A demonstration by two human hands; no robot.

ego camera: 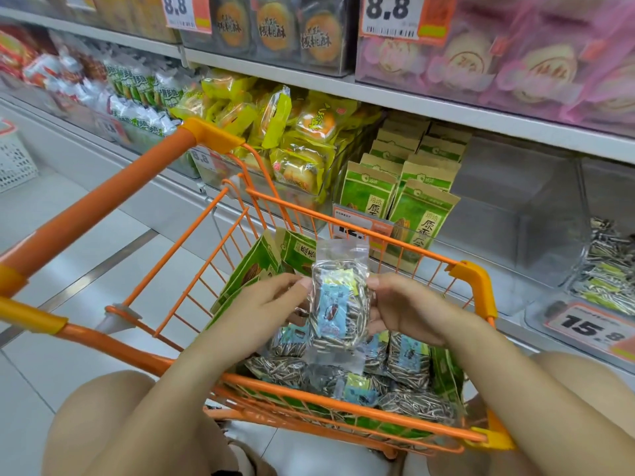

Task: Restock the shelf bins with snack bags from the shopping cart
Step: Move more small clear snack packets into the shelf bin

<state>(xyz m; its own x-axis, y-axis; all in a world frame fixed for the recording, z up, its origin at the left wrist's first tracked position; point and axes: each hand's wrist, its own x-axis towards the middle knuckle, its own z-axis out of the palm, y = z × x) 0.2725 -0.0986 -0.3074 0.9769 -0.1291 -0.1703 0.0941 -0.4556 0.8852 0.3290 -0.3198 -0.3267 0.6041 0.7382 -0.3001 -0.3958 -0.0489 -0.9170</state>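
Observation:
Both hands hold one clear bag of striped sunflower seeds [338, 304] upright above the orange shopping cart [470, 280]. My left hand [271, 304] pinches its left edge and my right hand [409, 307] grips its right edge. More clear seed bags [409, 359] lie in the cart, with green paper snack bags [254, 269] leaning at its far left. On the shelf to the right, a clear bin [536, 314] holds several matching seed bags [608, 266] at its right end. Green bags [422, 214] fill the bin beside it.
A clear bin section [515, 207] sits between the green bags and the seed bags. Yellow pastry packs [295, 139] fill the bin to the left. A 15.8 price tag [591, 328] hangs at the right. A white basket [13, 159] stands on the floor at far left.

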